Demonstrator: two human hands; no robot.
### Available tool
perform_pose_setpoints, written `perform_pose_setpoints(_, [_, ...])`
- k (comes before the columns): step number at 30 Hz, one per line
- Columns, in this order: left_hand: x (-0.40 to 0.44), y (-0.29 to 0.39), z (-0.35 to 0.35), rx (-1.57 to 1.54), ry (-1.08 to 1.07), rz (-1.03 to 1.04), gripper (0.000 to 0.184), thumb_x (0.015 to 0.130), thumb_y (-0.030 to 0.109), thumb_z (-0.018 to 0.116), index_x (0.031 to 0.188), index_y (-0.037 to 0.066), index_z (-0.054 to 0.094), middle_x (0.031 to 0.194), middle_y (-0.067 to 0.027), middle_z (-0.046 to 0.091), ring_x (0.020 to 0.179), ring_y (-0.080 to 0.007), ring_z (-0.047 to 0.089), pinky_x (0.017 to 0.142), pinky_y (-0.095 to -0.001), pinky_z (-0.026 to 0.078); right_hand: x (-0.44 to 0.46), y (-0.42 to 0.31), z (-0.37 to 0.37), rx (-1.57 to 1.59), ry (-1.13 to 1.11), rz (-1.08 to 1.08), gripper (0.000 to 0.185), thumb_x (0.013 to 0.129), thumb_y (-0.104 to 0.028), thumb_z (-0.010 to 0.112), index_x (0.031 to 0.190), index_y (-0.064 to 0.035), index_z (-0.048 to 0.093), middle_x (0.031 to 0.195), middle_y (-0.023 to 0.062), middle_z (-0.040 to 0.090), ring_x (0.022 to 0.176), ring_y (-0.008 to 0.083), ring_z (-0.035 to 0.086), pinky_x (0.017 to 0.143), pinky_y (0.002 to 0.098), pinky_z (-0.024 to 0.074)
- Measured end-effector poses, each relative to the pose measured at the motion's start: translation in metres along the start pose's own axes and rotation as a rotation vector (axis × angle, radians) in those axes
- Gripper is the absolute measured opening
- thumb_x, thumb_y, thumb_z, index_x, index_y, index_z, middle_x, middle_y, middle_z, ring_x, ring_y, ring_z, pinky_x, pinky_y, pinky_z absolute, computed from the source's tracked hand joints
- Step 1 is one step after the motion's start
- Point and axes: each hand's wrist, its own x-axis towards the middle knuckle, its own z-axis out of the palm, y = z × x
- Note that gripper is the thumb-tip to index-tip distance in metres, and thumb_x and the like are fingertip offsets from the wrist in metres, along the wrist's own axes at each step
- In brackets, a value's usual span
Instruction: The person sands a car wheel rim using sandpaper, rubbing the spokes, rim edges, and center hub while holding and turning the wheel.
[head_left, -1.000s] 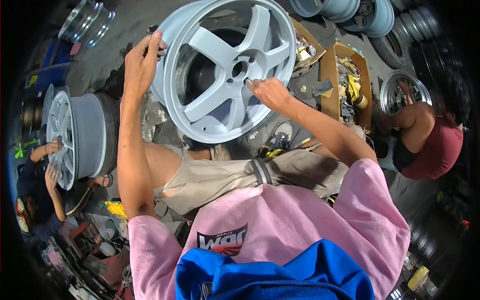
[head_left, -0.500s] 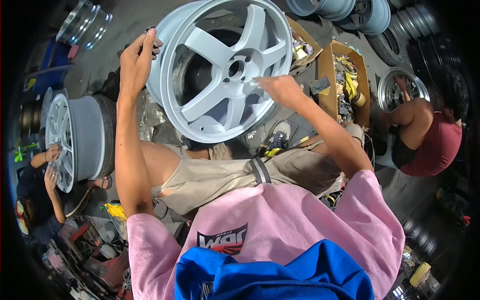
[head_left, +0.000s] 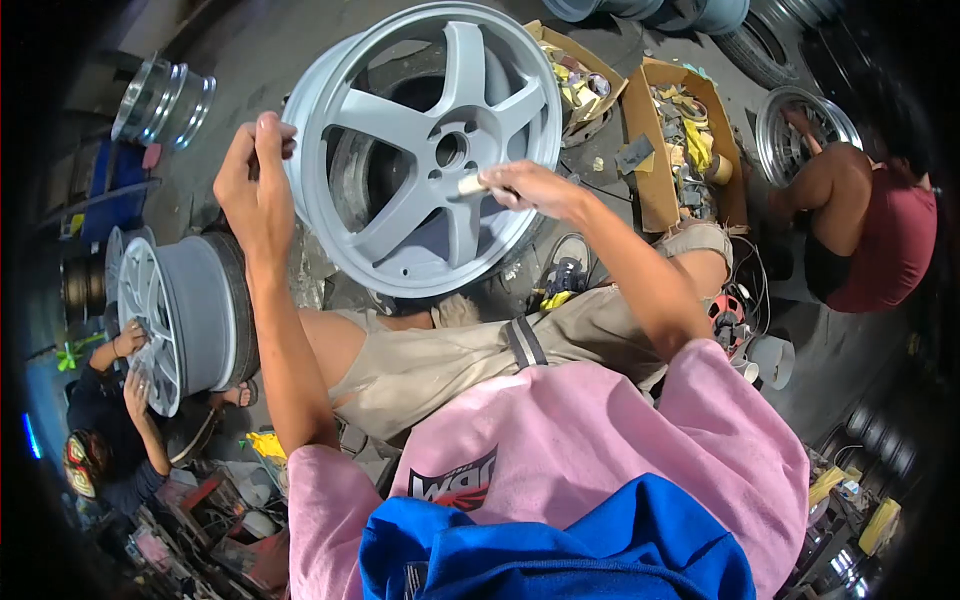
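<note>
The wheel [head_left: 480, 150] looks evenly grey, remaining work unclear; the right hand [head_left: 530, 188] pinches a pale roll [head_left: 470, 185], the left hand [head_left: 255, 180] curls, grip untellable, by the wheel's left edge.

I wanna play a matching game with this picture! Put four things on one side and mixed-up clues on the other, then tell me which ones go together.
Things:
1. left hand
2. right hand
3. shirt
4. cardboard box

Clues:
A. pink
B. holding a small pale stick
C. filled with scraps
D. raised beside the outer edge of the big wheel

Right pairs: 1-D, 2-B, 3-A, 4-C
</note>
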Motion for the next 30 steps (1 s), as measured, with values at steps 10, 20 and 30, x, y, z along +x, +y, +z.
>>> perform_pose_setpoints(10, [-0.112,0.027,0.120,0.330,-1.069,0.052,0.038,0.104,0.037,0.064,0.111,0.001,0.074,0.116,-0.0204,0.069,0.095,-0.0382,0.070,0.086,-0.0469,0.055,-0.073,0.019,-0.038,-0.784,0.632,-0.219,0.023,0.101,-0.020,0.062,0.111,-0.0063,0.077,0.094,0.0249,0.073,0.094,0.0497,0.068,0.084,0.0559,0.0540])
perform_pose_setpoints(20, [-0.119,-0.031,0.215,0.852,-1.167,-0.049,0.056,0.106,0.048,0.054,0.130,-0.001,0.068,0.147,-0.0333,0.052,0.116,-0.0489,0.068,0.099,-0.0535,0.055,-0.068,0.029,-0.028,-0.959,0.482,-0.353,0.019,0.097,-0.019,0.064,0.098,-0.0043,0.076,0.095,0.0245,0.074,0.093,0.0463,0.071,0.085,0.0567,0.0558])
perform_pose_setpoints(30, [-0.094,-0.021,0.231,0.345,-1.006,-0.579,0.050,0.105,0.044,0.057,0.105,-0.002,0.076,0.117,-0.0290,0.073,0.116,-0.0392,0.071,0.094,-0.0505,0.059,-0.064,0.046,-0.031,-0.945,0.506,-0.411,0.014,0.093,-0.013,0.065,0.091,-0.0026,0.076,0.097,0.0252,0.073,0.091,0.0475,0.071,0.082,0.0577,0.0562])
